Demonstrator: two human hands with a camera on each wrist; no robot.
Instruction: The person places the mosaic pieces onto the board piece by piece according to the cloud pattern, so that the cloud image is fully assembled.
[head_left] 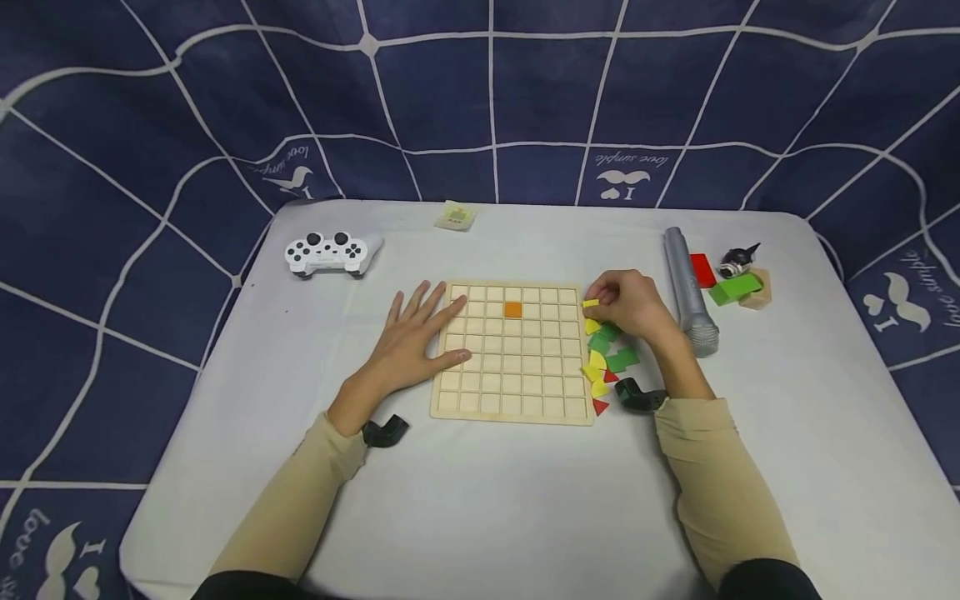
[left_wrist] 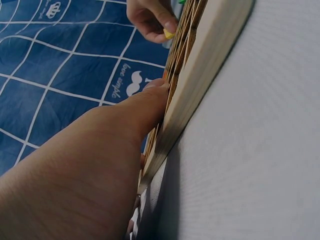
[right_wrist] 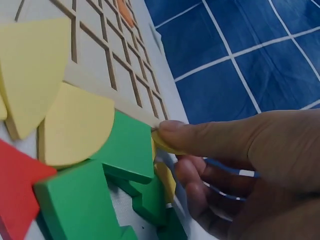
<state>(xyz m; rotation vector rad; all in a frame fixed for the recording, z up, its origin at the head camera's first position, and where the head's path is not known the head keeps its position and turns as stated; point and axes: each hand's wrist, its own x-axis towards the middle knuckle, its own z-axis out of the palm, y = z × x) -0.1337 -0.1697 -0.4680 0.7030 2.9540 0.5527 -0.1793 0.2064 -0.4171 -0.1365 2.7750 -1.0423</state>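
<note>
A wooden grid board [head_left: 512,408] lies flat on the white table, with one orange square piece [head_left: 513,310] in a cell near its far edge. My left hand [head_left: 411,340] rests spread on the board's left edge, thumb and fingertips on the wood. At the far right corner my right hand [head_left: 636,305] pinches a yellow piece [right_wrist: 166,144] between thumb and fingers. Below that hand, along the right edge, lie loose green pieces [head_left: 621,360], yellow pieces [right_wrist: 77,125] and red pieces [right_wrist: 20,190], some overlapping.
A grey microphone [head_left: 686,287] lies right of the right hand. Beyond it are a red block [head_left: 702,271], a green block [head_left: 735,288], a wooden block [head_left: 759,292] and a small dark figure [head_left: 737,262]. A white game controller [head_left: 330,254] and a small packet [head_left: 455,217] lie toward the back.
</note>
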